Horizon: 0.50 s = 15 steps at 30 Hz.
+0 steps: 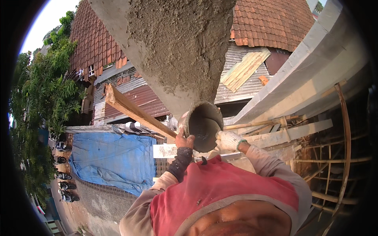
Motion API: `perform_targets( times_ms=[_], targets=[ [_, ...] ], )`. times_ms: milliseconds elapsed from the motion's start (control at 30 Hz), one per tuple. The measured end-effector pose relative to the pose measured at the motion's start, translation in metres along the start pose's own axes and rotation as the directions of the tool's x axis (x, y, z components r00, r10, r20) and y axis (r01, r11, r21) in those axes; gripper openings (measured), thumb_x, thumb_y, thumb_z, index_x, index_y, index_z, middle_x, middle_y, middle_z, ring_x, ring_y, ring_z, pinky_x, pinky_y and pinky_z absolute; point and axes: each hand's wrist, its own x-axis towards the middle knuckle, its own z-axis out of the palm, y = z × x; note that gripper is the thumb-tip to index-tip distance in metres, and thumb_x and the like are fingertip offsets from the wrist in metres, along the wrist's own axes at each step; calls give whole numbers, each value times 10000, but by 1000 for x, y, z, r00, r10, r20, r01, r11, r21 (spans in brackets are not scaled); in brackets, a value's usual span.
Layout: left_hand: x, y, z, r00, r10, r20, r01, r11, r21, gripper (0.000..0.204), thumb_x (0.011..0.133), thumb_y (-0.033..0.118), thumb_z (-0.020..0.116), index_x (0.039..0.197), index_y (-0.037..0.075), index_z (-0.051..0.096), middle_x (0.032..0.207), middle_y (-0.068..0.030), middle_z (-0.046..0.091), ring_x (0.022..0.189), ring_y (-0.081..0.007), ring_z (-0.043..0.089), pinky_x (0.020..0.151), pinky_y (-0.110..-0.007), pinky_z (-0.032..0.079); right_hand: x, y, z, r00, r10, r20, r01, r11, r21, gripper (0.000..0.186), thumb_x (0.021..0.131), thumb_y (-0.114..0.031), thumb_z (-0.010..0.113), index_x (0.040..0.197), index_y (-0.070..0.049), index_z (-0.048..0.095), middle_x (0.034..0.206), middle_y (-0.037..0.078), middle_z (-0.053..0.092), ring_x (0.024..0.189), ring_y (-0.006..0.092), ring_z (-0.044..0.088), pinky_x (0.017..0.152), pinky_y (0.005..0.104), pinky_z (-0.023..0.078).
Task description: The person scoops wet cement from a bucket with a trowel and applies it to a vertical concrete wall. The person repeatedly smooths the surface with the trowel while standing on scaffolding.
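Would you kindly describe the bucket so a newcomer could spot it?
Follow the rough grey column at top centre down to its narrow end. There, between the bare left hand and gloved right hand, is the bucket, set apart by its round, open mouth.

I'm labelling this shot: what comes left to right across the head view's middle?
Leafy green tree, crumpled blue plastic tarp, bare left hand, round grey bucket, white-gloved right hand, long brown wooden pole.

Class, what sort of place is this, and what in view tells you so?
Most likely an outdoor building site: there is a mortar bucket in front of the person, a rough, mortar-coated pillar or beam above it, and bamboo poles at the right.
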Motion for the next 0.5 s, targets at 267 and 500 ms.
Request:
perform_targets(
  times_ms=[267,500],
  targets=[
    [19,-3,-11,992,-42,116,69,968,-240,583,727,102,736,1296,-23,731,972,-189,793,831,-310,741,822,-409,595,-36,-60,-11,969,-43,243,-247,-167,954,360,1090,-323,644,1301,-31,624,845,18,577,566,94,540,451,246,412],
    [36,-11,-37,976,-136,171,201,863,-464,472,727,-13,699,1198,-20,731,883,-69,747,738,-185,672,675,-335,558,-40,-109,8,985,-154,-76,-48,-673,738,449,1177,-292,486,1478,39,521,767,-18,525,481,66,438,414,252,346]
  ],
)
